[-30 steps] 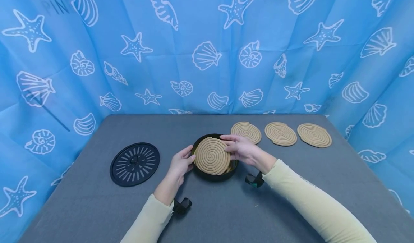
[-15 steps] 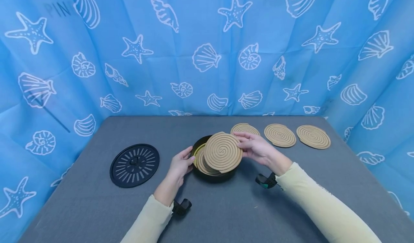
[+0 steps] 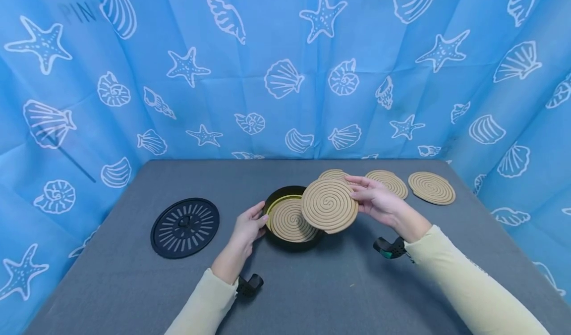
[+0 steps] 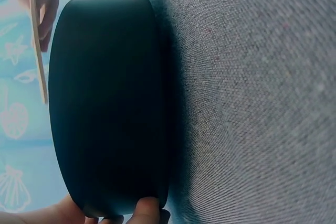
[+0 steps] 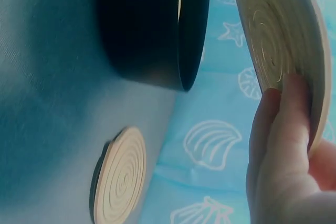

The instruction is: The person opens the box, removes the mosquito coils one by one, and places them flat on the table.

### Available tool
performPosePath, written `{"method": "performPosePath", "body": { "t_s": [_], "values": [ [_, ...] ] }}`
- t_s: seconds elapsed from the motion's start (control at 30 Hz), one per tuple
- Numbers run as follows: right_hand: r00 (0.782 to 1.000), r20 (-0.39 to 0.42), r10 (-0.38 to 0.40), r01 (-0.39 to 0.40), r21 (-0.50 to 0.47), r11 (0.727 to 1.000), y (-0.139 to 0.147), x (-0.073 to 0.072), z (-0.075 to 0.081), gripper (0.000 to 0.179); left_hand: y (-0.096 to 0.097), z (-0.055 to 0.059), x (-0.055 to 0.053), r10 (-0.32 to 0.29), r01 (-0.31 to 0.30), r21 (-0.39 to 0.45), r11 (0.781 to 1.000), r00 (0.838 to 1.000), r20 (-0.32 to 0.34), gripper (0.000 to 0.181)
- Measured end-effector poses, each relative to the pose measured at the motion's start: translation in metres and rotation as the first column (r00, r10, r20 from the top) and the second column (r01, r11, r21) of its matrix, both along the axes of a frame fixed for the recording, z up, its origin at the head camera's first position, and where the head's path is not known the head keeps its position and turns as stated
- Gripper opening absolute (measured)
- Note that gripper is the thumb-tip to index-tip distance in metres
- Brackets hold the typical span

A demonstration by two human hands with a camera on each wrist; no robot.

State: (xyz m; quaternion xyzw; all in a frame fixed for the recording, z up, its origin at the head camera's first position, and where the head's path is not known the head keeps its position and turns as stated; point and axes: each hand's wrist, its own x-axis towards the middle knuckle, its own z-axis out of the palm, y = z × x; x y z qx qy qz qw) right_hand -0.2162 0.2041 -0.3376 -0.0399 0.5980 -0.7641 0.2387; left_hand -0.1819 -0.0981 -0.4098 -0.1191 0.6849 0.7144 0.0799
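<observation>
My right hand (image 3: 379, 202) pinches a tan mosquito coil (image 3: 329, 204) by its right edge. The coil hangs tilted above the table, overlapping the right side of a round black mosquito coil holder (image 3: 292, 246) in the head view. Another coil (image 3: 290, 223) lies inside the holder, within a yellowish inner rim. With thumb and fingers, my left hand (image 3: 247, 227) grips the holder's left side. Seen from the right wrist, the raised coil (image 5: 273, 30) is apart from the holder (image 5: 142, 30), fingers on one face; the thumb is mostly hidden.
A black slotted lid (image 3: 185, 227) lies flat at the left. Behind the raised coil, a coil (image 3: 332, 173) on the table is partly covered. Two more coils, one behind my right hand (image 3: 387, 180) and one farther right (image 3: 431, 188), complete a row. A blue shell-patterned curtain (image 3: 285, 77) closes the back.
My right hand has lifted the coil from over the holder and carried it to the right, uncovering the coil inside. My left hand stays on the holder.
</observation>
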Motion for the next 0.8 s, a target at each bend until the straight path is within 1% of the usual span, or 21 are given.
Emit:
{"method": "performPosePath", "body": {
  "t_s": [0.17, 0.33, 0.47, 0.6, 0.7, 0.8],
  "values": [
    [1.0, -0.01, -0.002, 0.002, 0.014, 1.0, 0.014, -0.002, 0.002, 0.064, 0.0, 0.001, -0.001, 0.003, -0.003, -0.001, 1.0, 1.0, 0.003, 0.047],
    [0.999, -0.029, -0.012, 0.014, 0.068, 0.998, 0.03, -0.001, 0.002, 0.064, 0.001, 0.001, 0.0, 0.007, -0.007, 0.004, 1.0, 1.0, 0.016, 0.046],
    [0.999, -0.021, -0.034, 0.036, 0.072, 0.997, 0.041, 0.0, 0.001, 0.066, 0.0, 0.001, 0.001, 0.013, -0.013, 0.003, 1.0, 1.0, 0.017, 0.046],
    [0.999, -0.01, -0.047, 0.048, 0.06, 0.997, 0.053, 0.0, -0.002, 0.063, 0.0, 0.001, 0.0, 0.018, -0.018, 0.002, 1.0, 1.0, 0.021, 0.046],
    [0.999, -0.013, -0.04, 0.041, 0.075, 0.996, 0.061, 0.0, -0.006, 0.057, 0.0, 0.001, -0.001, 0.02, -0.02, 0.0, 1.0, 0.999, 0.026, 0.046],
    [0.999, -0.008, -0.031, 0.032, 0.107, 0.994, 0.068, 0.0, -0.012, 0.057, 0.0, 0.001, -0.001, 0.023, -0.023, -0.003, 1.0, 0.999, 0.029, 0.046]
  ]
}}
